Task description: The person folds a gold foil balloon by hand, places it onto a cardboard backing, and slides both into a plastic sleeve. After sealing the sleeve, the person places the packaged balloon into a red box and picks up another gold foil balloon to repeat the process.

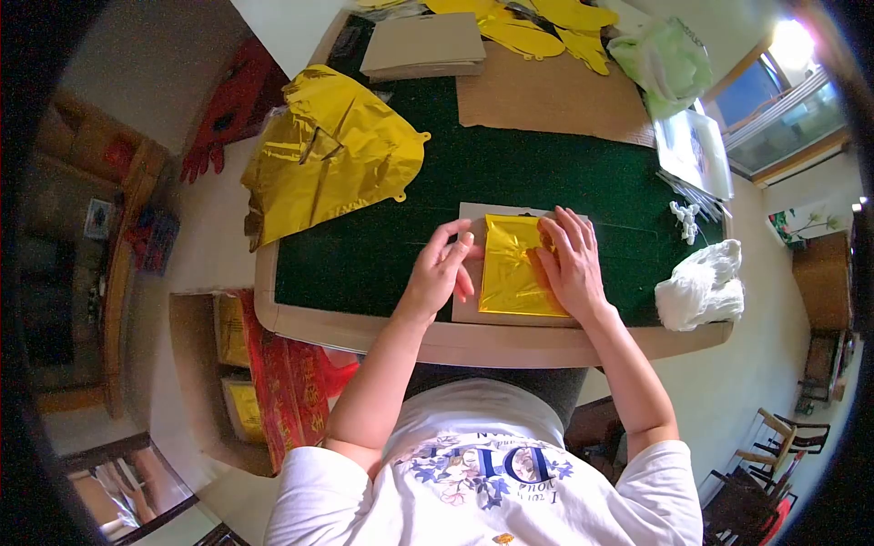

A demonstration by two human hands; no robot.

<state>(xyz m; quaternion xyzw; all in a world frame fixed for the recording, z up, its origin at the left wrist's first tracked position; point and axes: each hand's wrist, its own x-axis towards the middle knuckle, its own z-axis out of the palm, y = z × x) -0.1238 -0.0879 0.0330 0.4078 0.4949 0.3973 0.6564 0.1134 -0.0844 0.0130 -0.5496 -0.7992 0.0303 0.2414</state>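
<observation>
A folded square of gold foil point(512, 264) lies on a grey cardboard sheet point(469, 309) at the near edge of the green table point(382, 237). My right hand point(571, 259) lies flat on the foil's right side, fingers spread. My left hand point(443, 268) rests at the foil's left edge, its fingertips touching the foil and the cardboard. Neither hand grips anything.
A crumpled gold foil balloon point(328, 150) lies at the table's left. Cardboard sheets point(428, 45), yellow foil shapes point(537, 27) and a green bag point(665, 59) sit at the back. Clear plastic packets point(696, 150) and a white bag point(701, 287) are on the right.
</observation>
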